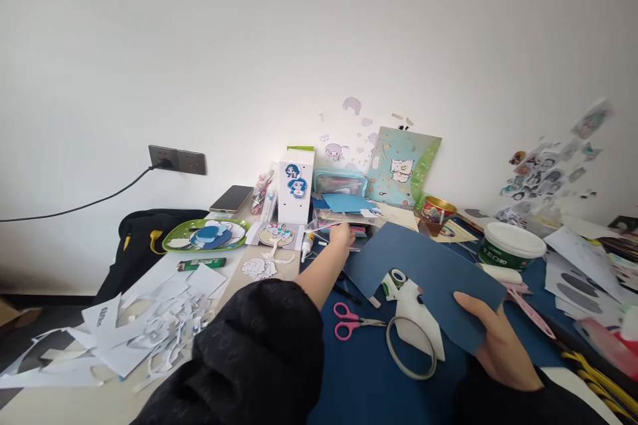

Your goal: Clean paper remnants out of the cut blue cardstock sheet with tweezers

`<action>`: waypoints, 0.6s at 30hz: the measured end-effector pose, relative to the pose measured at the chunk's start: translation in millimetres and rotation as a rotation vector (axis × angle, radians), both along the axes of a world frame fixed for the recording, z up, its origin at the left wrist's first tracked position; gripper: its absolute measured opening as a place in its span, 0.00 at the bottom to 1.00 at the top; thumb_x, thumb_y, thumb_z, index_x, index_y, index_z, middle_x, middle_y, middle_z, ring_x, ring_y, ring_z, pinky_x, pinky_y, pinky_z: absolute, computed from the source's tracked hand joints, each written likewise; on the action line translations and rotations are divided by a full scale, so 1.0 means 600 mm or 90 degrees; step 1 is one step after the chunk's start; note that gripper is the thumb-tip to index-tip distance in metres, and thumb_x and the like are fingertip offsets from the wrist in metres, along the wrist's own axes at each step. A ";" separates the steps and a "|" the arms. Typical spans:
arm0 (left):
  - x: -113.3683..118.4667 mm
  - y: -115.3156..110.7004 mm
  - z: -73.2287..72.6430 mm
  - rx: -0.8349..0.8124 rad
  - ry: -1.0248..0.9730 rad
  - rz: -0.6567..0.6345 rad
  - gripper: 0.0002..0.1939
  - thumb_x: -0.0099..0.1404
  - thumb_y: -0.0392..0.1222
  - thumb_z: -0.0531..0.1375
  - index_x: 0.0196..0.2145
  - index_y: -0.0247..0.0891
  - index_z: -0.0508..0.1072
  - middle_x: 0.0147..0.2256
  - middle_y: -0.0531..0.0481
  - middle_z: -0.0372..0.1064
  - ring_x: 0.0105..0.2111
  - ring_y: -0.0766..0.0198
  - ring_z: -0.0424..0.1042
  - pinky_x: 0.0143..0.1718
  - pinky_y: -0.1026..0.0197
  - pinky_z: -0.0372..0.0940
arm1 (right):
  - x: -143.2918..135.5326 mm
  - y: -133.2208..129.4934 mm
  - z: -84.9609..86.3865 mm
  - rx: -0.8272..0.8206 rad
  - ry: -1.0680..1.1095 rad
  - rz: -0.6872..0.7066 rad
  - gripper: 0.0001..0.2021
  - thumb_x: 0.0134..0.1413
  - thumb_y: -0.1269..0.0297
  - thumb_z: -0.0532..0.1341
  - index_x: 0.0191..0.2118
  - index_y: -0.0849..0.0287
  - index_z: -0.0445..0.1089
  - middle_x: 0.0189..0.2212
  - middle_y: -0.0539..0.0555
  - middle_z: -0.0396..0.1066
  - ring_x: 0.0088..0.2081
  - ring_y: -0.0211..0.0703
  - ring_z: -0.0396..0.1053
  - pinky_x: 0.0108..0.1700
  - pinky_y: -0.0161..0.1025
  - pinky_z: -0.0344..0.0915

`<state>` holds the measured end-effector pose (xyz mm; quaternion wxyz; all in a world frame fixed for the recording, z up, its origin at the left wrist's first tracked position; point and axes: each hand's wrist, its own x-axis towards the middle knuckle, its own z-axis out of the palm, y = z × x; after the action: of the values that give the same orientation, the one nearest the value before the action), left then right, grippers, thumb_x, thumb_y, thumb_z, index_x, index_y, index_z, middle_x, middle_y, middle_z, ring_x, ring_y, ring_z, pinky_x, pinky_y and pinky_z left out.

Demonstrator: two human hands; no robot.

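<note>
My right hand [503, 339] grips a dark blue sheet of paper [423, 272] by its right edge, thumb on top. A notch is cut into the sheet's near edge. My left hand [342, 237] reaches across to a pile of coloured papers [361, 231] and clear plastic at the back, its fingers curled. What is between those fingers is hidden. Below the sheet lie pink-handled scissors [351, 322], a roll of tape [397, 277], a white paper piece [419, 322] and a pale ring [411, 348]. A glue bottle [307, 246] lies beside my left wrist.
White paper scraps [149, 325] are heaped at the left, near a green tray [172, 239] with cut blue pieces. A white box [295, 192], a teal pencil case [340, 182] and a lidded tub [512, 246] stand along the back. A black phone [232, 199] lies behind the tray.
</note>
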<state>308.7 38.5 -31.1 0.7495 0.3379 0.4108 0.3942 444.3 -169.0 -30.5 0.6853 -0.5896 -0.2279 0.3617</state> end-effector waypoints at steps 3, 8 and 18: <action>-0.021 -0.041 -0.007 0.015 0.032 -0.099 0.16 0.66 0.45 0.56 0.49 0.35 0.66 0.47 0.44 0.66 0.42 0.59 0.70 0.42 0.51 0.68 | -0.004 -0.030 -0.011 0.006 -0.014 -0.001 0.41 0.29 0.65 0.70 0.57 0.49 0.60 0.50 0.51 0.69 0.46 0.55 0.70 0.37 0.42 0.75; -0.077 -0.105 0.021 0.116 0.047 -0.205 0.15 0.66 0.46 0.55 0.46 0.34 0.68 0.43 0.45 0.68 0.39 0.61 0.70 0.39 0.53 0.68 | -0.021 -0.061 -0.016 0.010 0.001 -0.006 0.39 0.32 0.64 0.70 0.57 0.50 0.60 0.43 0.50 0.73 0.44 0.55 0.71 0.40 0.45 0.74; -0.283 -0.255 0.082 0.398 -0.045 0.025 0.13 0.51 0.37 0.67 0.37 0.44 0.76 0.49 0.50 0.70 0.57 0.56 0.59 0.60 0.59 0.48 | -0.093 -0.107 0.016 0.368 -0.527 0.143 0.03 0.51 0.64 0.63 0.33 0.54 0.74 0.42 0.56 0.75 0.51 0.59 0.67 0.48 0.52 0.67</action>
<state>138.6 -114.6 18.2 0.6149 0.5303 0.2499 0.5275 388.6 -233.1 -20.8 0.6296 -0.4416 -0.6326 0.0913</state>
